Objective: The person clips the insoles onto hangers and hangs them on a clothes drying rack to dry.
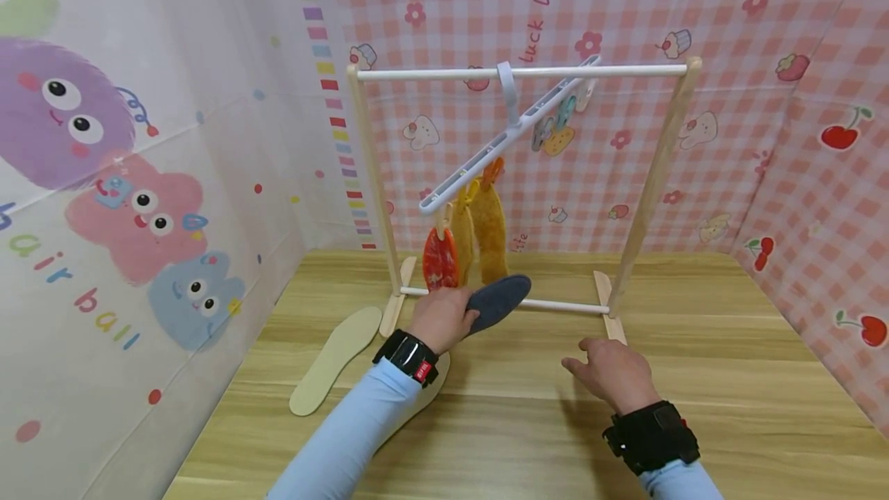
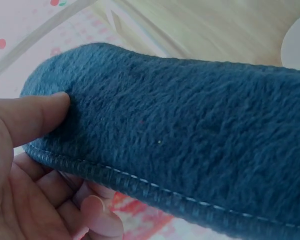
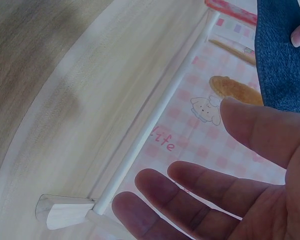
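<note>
My left hand (image 1: pixel 441 318) pinches a dark blue fuzzy insole (image 1: pixel 497 302) near one end, the thumb on its plush face and the fingers behind its stitched edge in the left wrist view. To its right my right hand (image 1: pixel 615 373) hovers over the table, fingers spread and holding nothing. Behind the insole, a pale blue clip hanger (image 1: pixel 479 163) hangs slanted from the rack's top bar. Clipped at its near end are a red insole (image 1: pixel 441 259) and two yellow-brown insoles (image 1: pixel 490 230). Unused clips (image 1: pixel 544 132) dangle from the far end.
A wooden rack (image 1: pixel 658 184) with white bars stands at the back of the wooden table (image 1: pixel 528 423). One cream insole (image 1: pixel 336 361) lies at the left; another pale insole (image 1: pixel 425 401) is partly hidden under my left forearm. Patterned cloth (image 1: pixel 625 14) covers the walls behind.
</note>
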Tool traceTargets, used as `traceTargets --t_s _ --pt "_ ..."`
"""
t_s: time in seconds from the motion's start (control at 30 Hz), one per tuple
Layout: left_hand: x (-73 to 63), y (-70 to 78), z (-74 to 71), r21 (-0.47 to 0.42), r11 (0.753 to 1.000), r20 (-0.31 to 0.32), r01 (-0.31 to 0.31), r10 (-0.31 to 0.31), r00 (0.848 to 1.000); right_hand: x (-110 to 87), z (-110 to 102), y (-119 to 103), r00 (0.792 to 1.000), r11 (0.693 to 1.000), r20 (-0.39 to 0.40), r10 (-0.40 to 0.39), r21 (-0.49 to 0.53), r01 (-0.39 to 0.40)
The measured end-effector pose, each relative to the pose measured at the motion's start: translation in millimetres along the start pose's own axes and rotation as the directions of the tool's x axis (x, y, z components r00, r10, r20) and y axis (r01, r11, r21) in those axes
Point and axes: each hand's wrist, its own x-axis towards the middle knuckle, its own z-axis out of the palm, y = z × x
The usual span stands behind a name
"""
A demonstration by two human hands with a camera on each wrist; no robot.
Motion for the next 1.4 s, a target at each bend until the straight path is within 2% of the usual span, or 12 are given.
traceTargets --t_s 0.13,0.37,0.63,1.03,1.23,1.4 --pt "1.7 -3.5 -0.8 -0.011 0.999 -0.002 0.035 -0.035 0.999 -0.3 -1 -1 1.000 1.000 -0.003 -0.003 0.001 0.003" --pt "1.3 -10.3 -5.1 -0.021 0.999 -0.016 0.042 -0.042 0.999 0.6 2 -1 1.000 1.000 -0.003 -0.006 0.000 0.006" --pt "-0.9 -12.2 -7.4 -0.016 0.997 -0.034 0.079 -0.079 0.996 1.0 2 -2 1.000 1.000 -0.003 -0.007 -0.005 0.007" --pt "2.9 1.8 -16.7 -0.017 0.999 -0.061 0.036 -0.037 0.997 7.8 -8 -2 1.000 0.999 0.001 -0.027 -0.031 0.027" --pt "9.9 8.0 -20.9 -0.046 0.999 -0.074 0.015 -0.018 0.997 12.3 -17 -2 0.996 0.996 -0.054 -0.077 -0.058 0.074" --pt "16.4 12.0 -25.2 -0.077 0.997 -0.114 -0.014 0.005 0.994 18.0 -29 -4 0.991 0.994 -0.085 -0.101 -0.054 0.097"
